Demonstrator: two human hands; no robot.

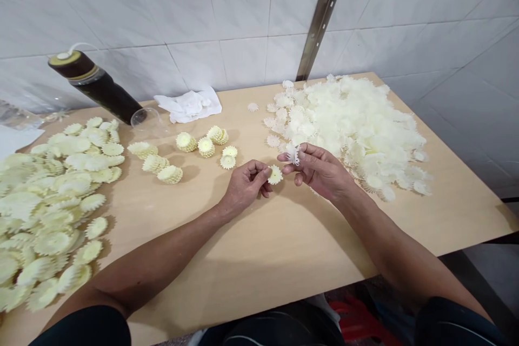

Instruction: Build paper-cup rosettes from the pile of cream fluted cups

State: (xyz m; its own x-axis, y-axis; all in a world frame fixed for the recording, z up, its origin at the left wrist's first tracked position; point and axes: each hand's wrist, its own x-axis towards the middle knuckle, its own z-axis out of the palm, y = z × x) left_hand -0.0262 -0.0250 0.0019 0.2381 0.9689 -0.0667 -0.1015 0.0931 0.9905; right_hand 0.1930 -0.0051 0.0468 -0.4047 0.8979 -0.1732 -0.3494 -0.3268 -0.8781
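Note:
Between thumb and fingers, my left hand (248, 184) pinches a pale yellow flower-shaped disc (275, 174) near the middle of the table. Just to its right, my right hand (318, 167) holds a whitish, thin petal piece (292, 154) at its fingertips. The two pieces are close but apart. Behind my right hand spreads a large heap of thin, translucent whitish petal pieces (357, 124). Small stacks of yellow discs (170, 174) stand to the left of my left hand. Many more yellow discs (57, 211) are piled at the far left.
A dark bottle (107, 92) leans at the back left, beside a clear round plastic lid (148, 120) and a crumpled white tissue (190, 105). The wooden table (243, 275) meets a tiled wall with a metal upright (323, 19). Something red (357, 321) shows below the front edge.

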